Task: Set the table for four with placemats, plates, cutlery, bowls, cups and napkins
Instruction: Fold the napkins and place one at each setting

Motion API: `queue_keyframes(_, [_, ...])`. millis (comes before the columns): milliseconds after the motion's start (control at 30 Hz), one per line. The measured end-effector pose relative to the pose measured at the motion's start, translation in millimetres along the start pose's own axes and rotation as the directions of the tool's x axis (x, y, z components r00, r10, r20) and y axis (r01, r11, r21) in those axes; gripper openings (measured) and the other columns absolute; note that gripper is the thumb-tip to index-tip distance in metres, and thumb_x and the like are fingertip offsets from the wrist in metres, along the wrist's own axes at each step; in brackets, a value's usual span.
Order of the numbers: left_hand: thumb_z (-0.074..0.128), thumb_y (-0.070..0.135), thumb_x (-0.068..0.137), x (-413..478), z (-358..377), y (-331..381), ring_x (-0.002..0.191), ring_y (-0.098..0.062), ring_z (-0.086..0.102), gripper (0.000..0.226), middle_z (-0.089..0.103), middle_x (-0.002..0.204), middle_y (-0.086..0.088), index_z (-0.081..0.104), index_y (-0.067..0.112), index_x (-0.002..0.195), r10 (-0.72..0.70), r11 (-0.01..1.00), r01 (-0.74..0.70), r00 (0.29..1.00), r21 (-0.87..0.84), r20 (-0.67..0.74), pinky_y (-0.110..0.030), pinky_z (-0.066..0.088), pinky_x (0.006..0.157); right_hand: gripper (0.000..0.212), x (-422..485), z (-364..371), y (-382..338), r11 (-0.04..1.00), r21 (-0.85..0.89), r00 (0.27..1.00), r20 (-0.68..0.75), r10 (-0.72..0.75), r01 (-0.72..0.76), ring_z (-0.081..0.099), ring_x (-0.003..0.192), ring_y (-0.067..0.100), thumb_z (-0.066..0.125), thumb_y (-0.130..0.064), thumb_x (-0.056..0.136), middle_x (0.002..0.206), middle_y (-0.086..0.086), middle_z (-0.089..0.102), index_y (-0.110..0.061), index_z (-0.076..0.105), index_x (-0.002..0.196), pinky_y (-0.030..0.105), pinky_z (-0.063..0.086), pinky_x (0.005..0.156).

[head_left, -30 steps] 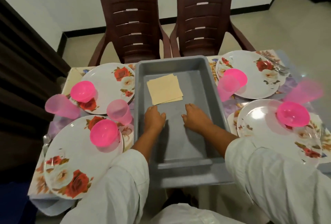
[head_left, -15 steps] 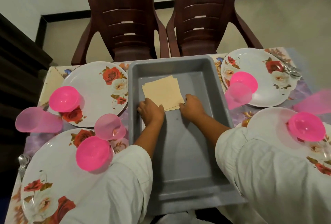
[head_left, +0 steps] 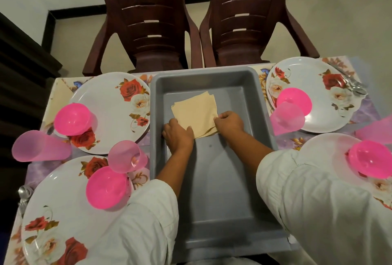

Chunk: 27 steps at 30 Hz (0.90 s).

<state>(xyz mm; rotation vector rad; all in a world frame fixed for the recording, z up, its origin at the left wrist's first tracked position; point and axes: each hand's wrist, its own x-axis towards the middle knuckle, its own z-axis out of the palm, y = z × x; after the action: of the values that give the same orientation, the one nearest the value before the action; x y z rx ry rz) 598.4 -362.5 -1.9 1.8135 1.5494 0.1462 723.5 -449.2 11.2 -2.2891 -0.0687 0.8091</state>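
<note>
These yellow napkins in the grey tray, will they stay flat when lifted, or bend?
Probably floppy: the napkins look thin, and one corner curls where the right hand pinches it. Likely light. The stack is fanned, so sheets may slide apart.

left hand and right hand holding napkins, inside grey tray

You are working under soft, even overhead room light. Your left forearm is casting a faint shadow across the grey rectangular plastic tub. Glare is washing out the near-right white floral plate. The wide lens is bowing the two dark brown plastic chairs, and the translucent pink plastic cup at the right edge is smearing.
</note>
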Motion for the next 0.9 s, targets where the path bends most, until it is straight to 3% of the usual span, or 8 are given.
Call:
queue_keyframes(100, [0.067,0.042,0.093,-9,-1,-2,0.130,-0.028,0.043,0.060,0.047,0.143,-0.010,0.046,0.015,0.142,0.246,0.956,-0.239,0.969,0.169,-0.018,-0.039,0.046,0.102,0.007,1,0,4,0.992,0.119,0.999,-0.002,0.049,-0.048,0.067,0.095,0.026,0.069,-0.024,0.092,0.100,0.004,0.069,-0.024,0.062,0.091,0.043,0.058,0.090])
queue_keyframes(167, [0.068,0.044,0.093,-14,2,-3,0.131,-0.026,0.043,0.060,0.047,0.144,-0.007,0.048,0.016,0.142,0.445,0.870,-0.453,0.892,0.195,0.084,-0.038,0.043,0.105,0.009,4,0,10,0.976,0.200,0.996,0.030,0.086,-0.090,0.069,0.090,0.026,0.070,-0.024,0.091,0.098,0.007,0.071,-0.025,0.062,0.087,0.046,0.060,0.087])
queue_keyframes(233, [0.068,0.043,0.093,-16,6,-1,0.131,-0.025,0.044,0.057,0.050,0.144,-0.007,0.053,0.013,0.138,0.529,0.815,-0.557,0.828,0.161,0.187,-0.038,0.042,0.106,0.003,3,-2,13,0.948,0.290,0.990,0.093,0.109,-0.132,0.067,0.078,0.023,0.067,-0.020,0.094,0.095,0.012,0.072,-0.019,0.065,0.094,0.040,0.062,0.077])
queue_keyframes(300, [0.068,0.044,0.092,-15,7,0,0.127,-0.026,0.048,0.053,0.054,0.140,-0.006,0.057,0.012,0.133,0.568,0.776,-0.607,0.791,0.170,0.228,-0.038,0.045,0.104,0.009,0,-6,15,0.921,0.349,0.980,0.156,0.123,-0.171,0.061,0.068,0.019,0.064,-0.016,0.098,0.089,0.013,0.068,-0.011,0.066,0.105,0.029,0.057,0.061])
queue_keyframes(400, [0.067,0.048,0.091,-11,7,1,0.121,-0.026,0.052,0.049,0.060,0.132,-0.005,0.063,0.013,0.125,0.610,0.733,-0.649,0.760,0.204,0.224,-0.038,0.046,0.097,0.014,-2,-9,17,0.908,0.369,0.969,0.210,0.128,-0.200,0.059,0.064,0.015,0.062,-0.016,0.100,0.085,0.010,0.065,-0.010,0.065,0.112,0.023,0.051,0.053])
queue_keyframes(533, [0.069,0.049,0.089,-6,5,1,0.122,-0.023,0.051,0.049,0.062,0.131,-0.002,0.066,0.014,0.124,0.586,0.767,-0.625,0.774,0.143,0.241,-0.035,0.042,0.097,0.015,-1,-9,20,0.909,0.362,0.967,0.218,0.135,-0.208,0.059,0.065,0.015,0.063,-0.017,0.099,0.084,0.009,0.065,-0.010,0.066,0.113,0.022,0.050,0.051])
queue_keyframes(767, [0.065,0.030,0.096,-7,3,-1,0.115,-0.025,0.055,0.023,0.068,0.118,-0.004,0.071,0.013,0.110,0.659,0.688,-0.698,0.716,0.199,0.230,-0.035,0.044,0.095,0.014,-7,-9,21,0.912,0.352,0.964,0.229,0.135,-0.211,0.061,0.068,0.016,0.066,-0.018,0.098,0.085,0.010,0.068,-0.010,0.068,0.110,0.023,0.050,0.053])
queue_keyframes(900, [0.061,0.026,0.099,-9,4,-2,0.108,-0.025,0.061,0.023,0.071,0.112,-0.008,0.074,0.009,0.107,0.673,0.689,-0.703,0.711,0.177,0.203,-0.035,0.047,0.096,0.008,-12,-14,21,0.915,0.347,0.970,0.198,0.143,-0.206,0.058,0.066,0.017,0.064,-0.020,0.099,0.084,0.010,0.067,-0.013,0.068,0.101,0.025,0.052,0.057])
